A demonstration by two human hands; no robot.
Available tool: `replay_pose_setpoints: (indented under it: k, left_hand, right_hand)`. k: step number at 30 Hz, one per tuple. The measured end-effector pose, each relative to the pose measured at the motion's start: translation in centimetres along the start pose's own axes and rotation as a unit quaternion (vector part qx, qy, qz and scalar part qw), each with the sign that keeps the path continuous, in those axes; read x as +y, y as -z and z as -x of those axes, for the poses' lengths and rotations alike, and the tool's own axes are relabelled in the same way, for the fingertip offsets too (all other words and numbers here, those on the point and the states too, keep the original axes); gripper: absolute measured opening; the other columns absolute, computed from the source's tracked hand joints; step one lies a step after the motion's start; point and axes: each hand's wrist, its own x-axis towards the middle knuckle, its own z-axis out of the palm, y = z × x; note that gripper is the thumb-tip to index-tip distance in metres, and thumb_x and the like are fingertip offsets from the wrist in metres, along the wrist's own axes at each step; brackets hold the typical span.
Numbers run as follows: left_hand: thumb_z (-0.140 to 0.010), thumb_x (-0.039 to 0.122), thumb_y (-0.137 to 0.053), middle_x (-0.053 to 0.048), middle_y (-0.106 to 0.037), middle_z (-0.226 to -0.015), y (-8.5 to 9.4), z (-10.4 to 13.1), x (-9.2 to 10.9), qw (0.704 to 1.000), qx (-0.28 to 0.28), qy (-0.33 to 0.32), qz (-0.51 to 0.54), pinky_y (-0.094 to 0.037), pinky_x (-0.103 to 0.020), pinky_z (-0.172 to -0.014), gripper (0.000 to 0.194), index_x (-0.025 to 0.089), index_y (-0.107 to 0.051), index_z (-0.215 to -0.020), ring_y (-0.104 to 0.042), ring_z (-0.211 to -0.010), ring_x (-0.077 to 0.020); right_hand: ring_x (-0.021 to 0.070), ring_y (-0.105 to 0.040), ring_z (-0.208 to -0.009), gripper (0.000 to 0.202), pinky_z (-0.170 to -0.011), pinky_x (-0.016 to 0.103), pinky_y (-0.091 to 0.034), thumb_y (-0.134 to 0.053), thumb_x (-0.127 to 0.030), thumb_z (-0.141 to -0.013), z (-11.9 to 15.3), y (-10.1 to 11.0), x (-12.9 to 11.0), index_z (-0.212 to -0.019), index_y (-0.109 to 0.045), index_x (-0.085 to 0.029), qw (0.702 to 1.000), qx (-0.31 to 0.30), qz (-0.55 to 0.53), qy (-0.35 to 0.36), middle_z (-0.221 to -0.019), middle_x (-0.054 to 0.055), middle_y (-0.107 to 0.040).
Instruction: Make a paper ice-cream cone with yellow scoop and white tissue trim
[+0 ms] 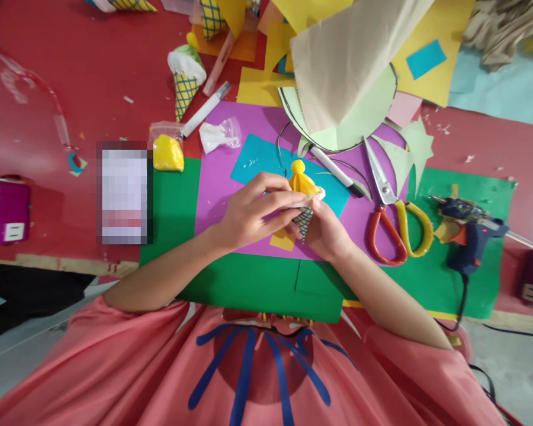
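Observation:
Between my two hands is a small craft ice cream cone, its paper cone covered in a dark crosshatch and pointing toward me. Yellow clay with a round ball on top forms the scoop, and a white band of clay sits at the cone's rim. The fingers of my left hand press on the white band from the left. My right hand grips the cone from the right, its thumb at the rim. Beyond the hands lie a black-and-white marker and a blue paper sheet.
Scissors with red and yellow handles lie right of my hands. Farther right is a blue glue gun with its cord. A bag of yellow clay, a white clay packet and a finished cone lie left. Paper scraps cover the back.

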Motion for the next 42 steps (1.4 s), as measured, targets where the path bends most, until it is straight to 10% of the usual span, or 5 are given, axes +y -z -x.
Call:
replay_pose_setpoints:
  k: [31,42]
  left_hand:
    - [-0.091,0.029,-0.066,-0.001,-0.069,-0.097,0.46,-0.02,0.01,0.999,0.023,-0.008,0.033,-0.059,-0.025,-0.081,0.015,0.024,-0.065,-0.105,-0.067,-0.092,-0.0117]
    - [-0.09,0.022,-0.067,0.001,-0.071,-0.094,0.14,-0.11,0.12,0.998,0.038,-0.028,0.04,-0.057,-0.023,-0.078,0.015,0.023,-0.061,-0.104,-0.068,-0.09,-0.0104]
  right_hand:
    - [0.0028,-0.042,-0.037,0.053,-0.033,0.016,-0.028,-0.074,-0.067,-0.07,-0.02,0.62,-0.53,-0.088,-0.063,-0.018,0.98,-0.144,-0.1,-0.097,-0.068,-0.005,-0.062]
    - [0.0095,-0.059,-0.057,0.05,-0.044,0.02,-0.041,-0.073,-0.064,-0.073,-0.17,-0.25,-0.2,-0.094,-0.06,-0.02,0.999,-0.006,-0.023,0.025,-0.07,-0.003,-0.062]
